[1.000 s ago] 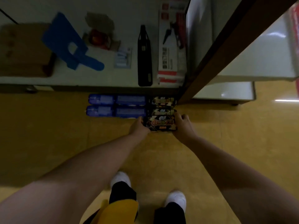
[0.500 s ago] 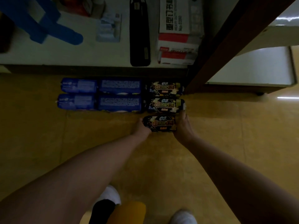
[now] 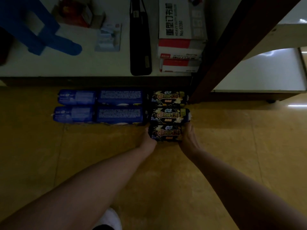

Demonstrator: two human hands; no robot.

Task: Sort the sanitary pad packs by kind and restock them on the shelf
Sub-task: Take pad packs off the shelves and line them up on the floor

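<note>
Evidently the sorting was all but finished and the restocking not yet begun. Nearest, beyond the white shoe (image 3: 108,218), both arms reached down towards the floor (image 3: 232,146). The left hand (image 3: 147,138) and the right hand (image 3: 187,136) were set apart and clamped on the two ends of the nearest dark pack (image 3: 165,133). Whether that pack lay on the floor or just above it, I could not tell. Just behind it lay the second dark pack (image 3: 169,114), and behind that the third dark pack (image 3: 167,97), the three making one column. Beside them on the left, the blue packs (image 3: 119,114) lay in two rows of their own, so the kinds stood apart. Beyond them ran the shelf (image 3: 66,67), carrying a black pouch (image 3: 140,47) and red-and-white boxes (image 3: 179,47) but no pad pack that I could see. By my reckoning, every visible pack had yet to be lifted up there.
</note>
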